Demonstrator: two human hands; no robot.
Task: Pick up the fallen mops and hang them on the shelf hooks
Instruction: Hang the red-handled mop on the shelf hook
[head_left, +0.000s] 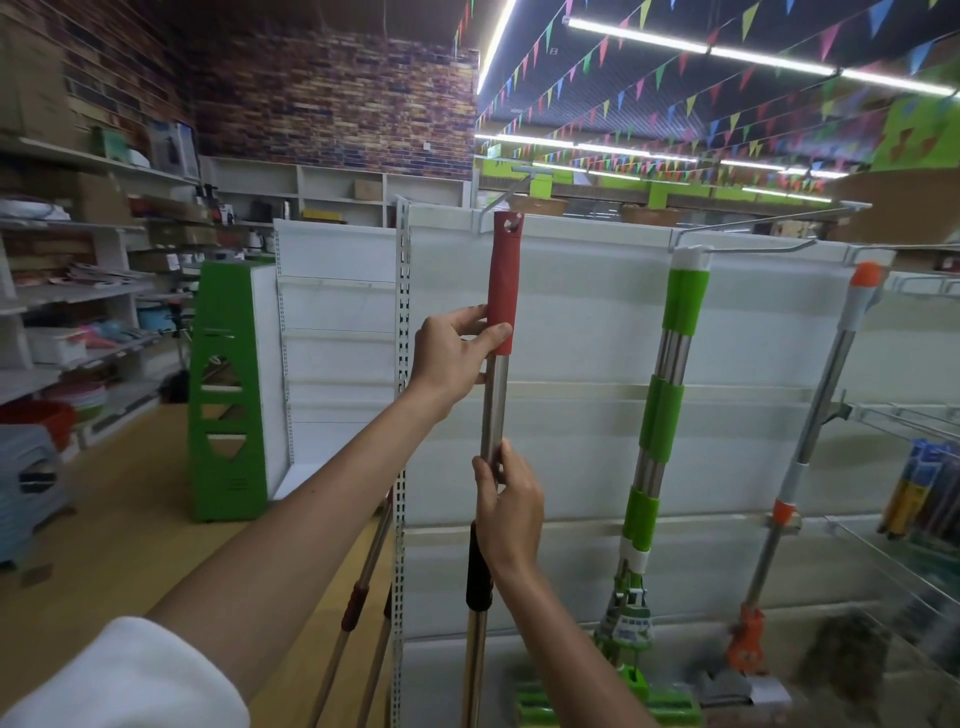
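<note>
I hold a mop with a steel pole and red top grip (504, 280) upright against the white shelf back panel (571, 322). My left hand (457, 353) grips the pole at the bottom of the red grip. My right hand (506, 506) grips the steel pole lower down, above a black collar (478, 571). The hole in the red grip sits right at the tip of a wire hook (501, 200). A green-banded mop (660, 415) hangs from another hook (748, 249). An orange-tipped mop (810, 447) hangs further right.
Two more mop poles (358, 608) lean at the lower left by the perforated shelf upright (401, 364). A green shelf end (228, 389) stands to the left. Stocked shelves line the left wall. Wire racks with goods (914, 493) are at the right.
</note>
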